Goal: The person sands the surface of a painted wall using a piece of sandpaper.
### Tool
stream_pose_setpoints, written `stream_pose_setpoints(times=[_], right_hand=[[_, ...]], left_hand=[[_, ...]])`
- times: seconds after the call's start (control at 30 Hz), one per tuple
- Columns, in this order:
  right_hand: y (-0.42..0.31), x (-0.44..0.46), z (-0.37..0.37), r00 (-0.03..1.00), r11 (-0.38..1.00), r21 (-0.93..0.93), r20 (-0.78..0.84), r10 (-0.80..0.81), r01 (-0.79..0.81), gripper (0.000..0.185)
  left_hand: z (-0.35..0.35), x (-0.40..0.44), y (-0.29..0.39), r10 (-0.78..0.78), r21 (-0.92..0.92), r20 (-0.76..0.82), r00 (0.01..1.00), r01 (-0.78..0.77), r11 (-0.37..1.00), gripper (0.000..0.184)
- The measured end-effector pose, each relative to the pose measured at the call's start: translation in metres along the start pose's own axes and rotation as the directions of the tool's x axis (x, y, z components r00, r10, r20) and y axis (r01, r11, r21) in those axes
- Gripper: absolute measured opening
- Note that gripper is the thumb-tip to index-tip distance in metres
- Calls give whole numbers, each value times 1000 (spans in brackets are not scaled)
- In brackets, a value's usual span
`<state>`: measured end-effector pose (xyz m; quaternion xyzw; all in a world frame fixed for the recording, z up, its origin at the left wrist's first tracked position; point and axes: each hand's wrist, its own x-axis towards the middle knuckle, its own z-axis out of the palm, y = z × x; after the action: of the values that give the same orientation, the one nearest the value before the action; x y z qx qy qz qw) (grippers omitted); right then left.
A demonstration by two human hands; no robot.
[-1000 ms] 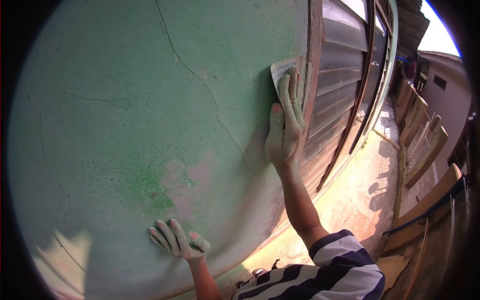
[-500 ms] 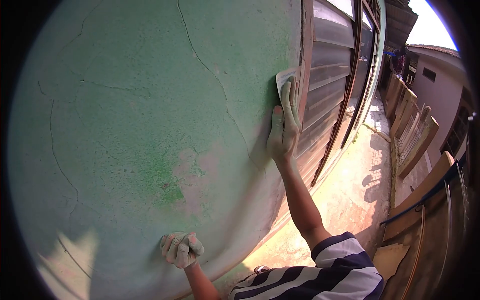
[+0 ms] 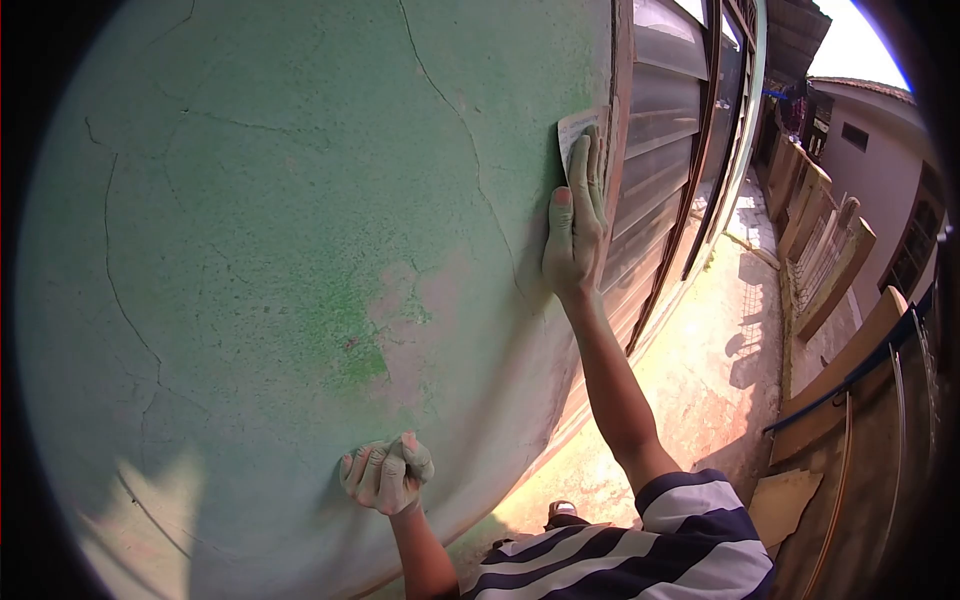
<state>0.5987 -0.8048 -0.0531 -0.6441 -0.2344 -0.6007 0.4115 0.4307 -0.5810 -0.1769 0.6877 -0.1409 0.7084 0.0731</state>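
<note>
A worn green wall (image 3: 240, 230) fills the left and middle of the view. My right hand (image 3: 577, 215) lies flat against it at the window's edge, fingers pointing up. Under those fingers is a pale sheet of sandpaper (image 3: 572, 130) with faint print on its back, pressed to the wall. Lower down, my left hand (image 3: 388, 476) is curled into a fist against the wall; whatever its fingers may hold is hidden. Pale dust coats both hands. A bare greyish-pink patch (image 3: 405, 350) with bright green around it shows above the left fist.
A brown-framed louvred window (image 3: 655, 150) borders the wall on the right. Beyond runs a sunlit concrete path (image 3: 700, 370) beside a low fence (image 3: 800, 200). Boards (image 3: 850, 450) and thin rods lean at lower right. Thin cracks run down the wall.
My right hand and the sandpaper have slid slightly upward along the window's edge. The left fist stays against the wall, and the whole view has shifted a little.
</note>
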Motion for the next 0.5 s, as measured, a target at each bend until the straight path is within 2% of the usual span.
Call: stream_pose_setpoints(times=[0.1,0.17,0.23,0.3,0.37,0.4,0.5], right_hand=[[15,-80,4,998,998,15,15,-56,56,51],[20,-94,5,996,996,24,15,-86,85,51],[23,-81,6,995,995,34,8,-95,95,50],[15,-23,3,996,996,30,-16,-86,86,49],[9,21,-3,998,997,46,-11,-62,62,49],[11,32,-4,999,997,52,-8,-52,53,50],[21,6,-6,998,996,75,36,-60,57,51]], left_hand=[[8,7,8,-45,45,-49,998,47,998,29],[17,10,13,-43,22,-69,997,44,999,30],[34,8,21,-62,16,-78,995,63,998,28],[49,16,32,-68,1,-75,995,68,998,25],[65,26,46,-59,0,-31,998,59,998,35],[72,30,52,-63,4,-6,998,63,998,31],[87,35,59,-51,-49,-28,998,49,998,27]])
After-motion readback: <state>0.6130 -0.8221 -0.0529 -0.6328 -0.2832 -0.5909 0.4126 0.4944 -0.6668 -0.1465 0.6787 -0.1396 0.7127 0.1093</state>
